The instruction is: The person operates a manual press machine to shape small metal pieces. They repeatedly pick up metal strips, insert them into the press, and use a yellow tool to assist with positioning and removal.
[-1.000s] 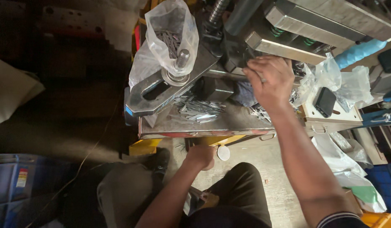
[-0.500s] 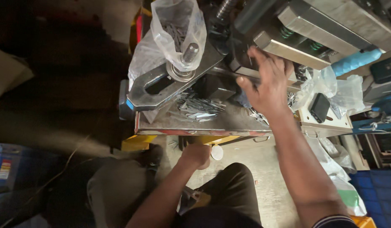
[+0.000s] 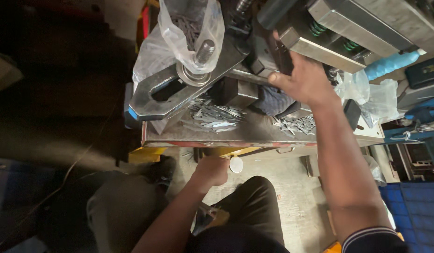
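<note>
Right hand [image 3: 307, 80] spread open against press block [image 3: 273, 55] above bench [image 3: 254, 131], apparently steadying; left hand [image 3: 211, 170] fisted below bench edge, contents indeterminate; metal strips [image 3: 216, 117] heaped on bench.

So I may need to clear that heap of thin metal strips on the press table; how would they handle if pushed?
The metal strips look thin, flat and loose, so they would probably slide and scatter rather than roll. Each seems light, and stiff. Their edges may be sharp.
</note>
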A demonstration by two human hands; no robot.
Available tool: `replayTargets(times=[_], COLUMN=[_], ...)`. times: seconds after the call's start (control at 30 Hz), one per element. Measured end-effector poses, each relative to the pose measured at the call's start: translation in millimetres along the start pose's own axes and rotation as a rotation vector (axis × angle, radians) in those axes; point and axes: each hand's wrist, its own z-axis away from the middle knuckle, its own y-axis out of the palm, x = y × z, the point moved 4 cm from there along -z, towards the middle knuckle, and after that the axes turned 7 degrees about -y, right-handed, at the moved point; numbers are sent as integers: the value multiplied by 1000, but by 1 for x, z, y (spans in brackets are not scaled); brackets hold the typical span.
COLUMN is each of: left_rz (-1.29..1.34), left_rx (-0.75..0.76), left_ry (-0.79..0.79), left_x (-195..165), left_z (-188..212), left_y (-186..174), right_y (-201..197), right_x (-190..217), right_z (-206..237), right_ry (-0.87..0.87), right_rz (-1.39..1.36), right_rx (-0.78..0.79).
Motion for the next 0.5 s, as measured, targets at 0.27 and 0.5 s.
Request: replayTargets(times=[0.27, 0.5], left_rz=[-47, -38], left_rx=[13, -21], left_ry=[26, 42], left_x=[0, 0], left_z=[-2, -1], left_y=[2, 4], right_y=[7, 7], right_x=[-8, -13], right_z=[9, -1], right_ry=[6, -60], right_rz=[-291, -98], right_rx=[-138, 23])
